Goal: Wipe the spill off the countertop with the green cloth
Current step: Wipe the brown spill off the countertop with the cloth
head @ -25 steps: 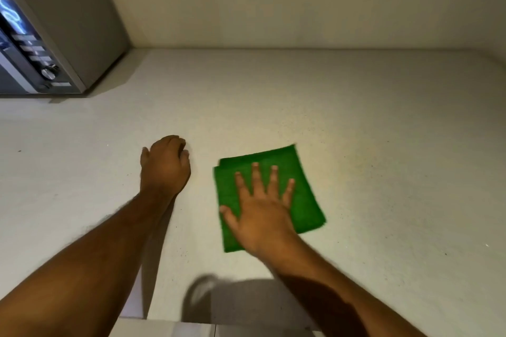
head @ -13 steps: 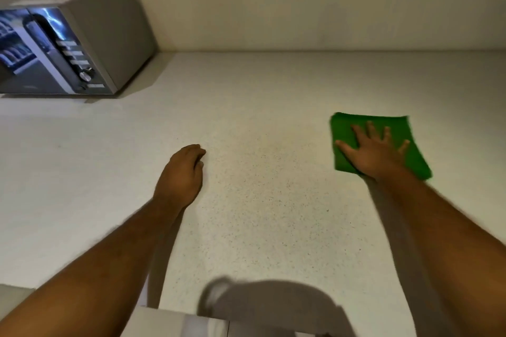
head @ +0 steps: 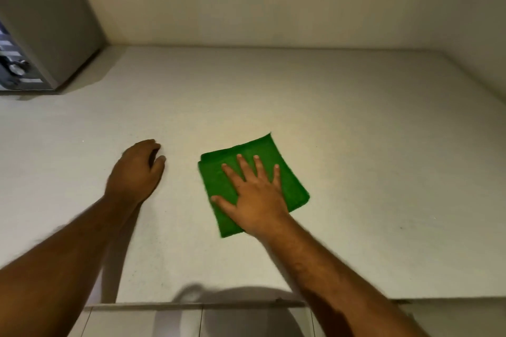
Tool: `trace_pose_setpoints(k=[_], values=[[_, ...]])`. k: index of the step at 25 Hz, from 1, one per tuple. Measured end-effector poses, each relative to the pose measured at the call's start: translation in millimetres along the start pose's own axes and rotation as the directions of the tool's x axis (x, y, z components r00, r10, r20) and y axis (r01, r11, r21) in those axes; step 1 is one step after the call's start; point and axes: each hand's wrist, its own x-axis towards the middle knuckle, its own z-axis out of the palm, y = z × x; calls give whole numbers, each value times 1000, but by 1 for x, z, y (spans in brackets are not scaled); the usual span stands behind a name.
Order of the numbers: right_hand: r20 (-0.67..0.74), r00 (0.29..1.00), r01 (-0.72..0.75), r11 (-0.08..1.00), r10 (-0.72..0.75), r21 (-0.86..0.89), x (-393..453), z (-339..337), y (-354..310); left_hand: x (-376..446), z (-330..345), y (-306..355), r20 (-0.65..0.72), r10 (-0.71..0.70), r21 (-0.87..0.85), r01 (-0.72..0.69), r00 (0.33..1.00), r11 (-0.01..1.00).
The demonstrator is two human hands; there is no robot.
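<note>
R hand (head: 256,197) flat, fingers spread on green cloth (head: 287,172); L hand (head: 135,172) curled loosely on countertop (head: 356,131)

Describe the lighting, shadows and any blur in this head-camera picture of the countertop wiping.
Head view: dim, warm light; a rounded shadow falls on the pale speckled countertop at its near edge; the left hand casts shadow along its forearm; the grey microwave looks blurred; wide-angle bends the edges.

You are looking at a matt, pale, finely speckled surface (head: 273,96), a fuzzy green cloth (head: 287,180), and a microwave (head: 52,27) showing brushed grey metal.
</note>
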Motion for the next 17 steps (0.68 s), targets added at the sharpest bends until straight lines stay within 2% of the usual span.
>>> trace_pose_setpoints(k=[3,6,8,10,12,15,17], values=[[-78,962,-267,960,260,-81,-16,-26,100,-4,-1,2,17,-2,8,2,1000,1000],[-97,825,-562,826,556,-50,-47,-56,218,-10,0,2,33,4,39,-5,999,999],[-70,741,-670,742,668,-17,-59,-73,268,-13,4,3,50,16,94,-20,999,995],[-55,698,-715,699,714,-8,-48,-79,285,-14,7,4,63,13,140,-22,998,990],[-53,704,-709,705,708,-4,-22,-77,276,-13,7,8,67,3,159,-13,998,987],[-52,779,-626,780,625,3,25,-72,229,-12,7,10,61,13,182,-24,998,983],[-29,834,-552,834,552,3,56,-69,174,-12,7,10,61,19,184,-30,998,982]])
